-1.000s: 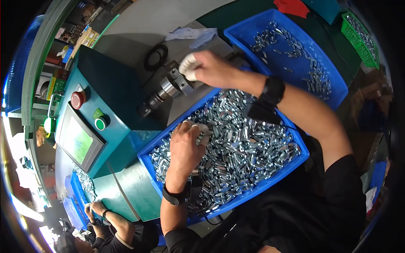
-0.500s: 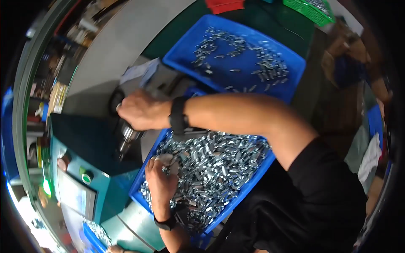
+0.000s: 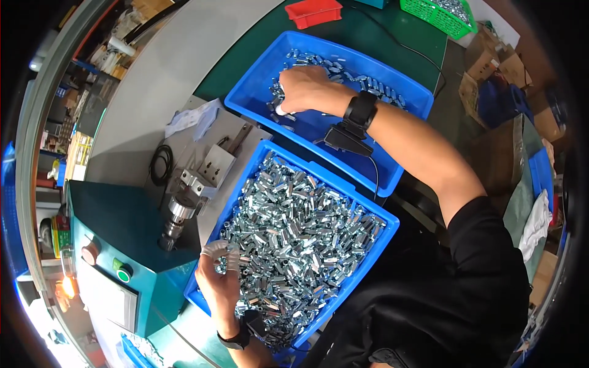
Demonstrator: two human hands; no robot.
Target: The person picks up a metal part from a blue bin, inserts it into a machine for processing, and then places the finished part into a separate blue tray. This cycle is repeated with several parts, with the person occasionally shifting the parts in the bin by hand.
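Note:
My right hand (image 3: 305, 89) reaches into the far blue bin (image 3: 392, 92), which holds a thin scatter of small silver metal parts (image 3: 343, 70). Its fingers are curled low at the bin's left side over a small part; I cannot tell if they grip it. A black wrist strap sits on that arm. My left hand (image 3: 218, 279) rests at the left edge of the near blue bin (image 3: 380, 236), fingers bent around a small silver part from the heap of shiny metal pieces (image 3: 294, 239). Clear finger cots cover its fingertips.
A teal machine (image 3: 132, 245) with a red button (image 3: 90, 253), a green button (image 3: 124, 273) and a metal chuck (image 3: 175, 214) stands left of the near bin. A red tray (image 3: 313, 12) and a green basket (image 3: 438, 13) sit at the back. Cardboard boxes (image 3: 491, 73) stand at right.
My right hand has left the machine's chuck and swung right into the far bin. My left hand stays at the near bin's left edge. The view has shifted.

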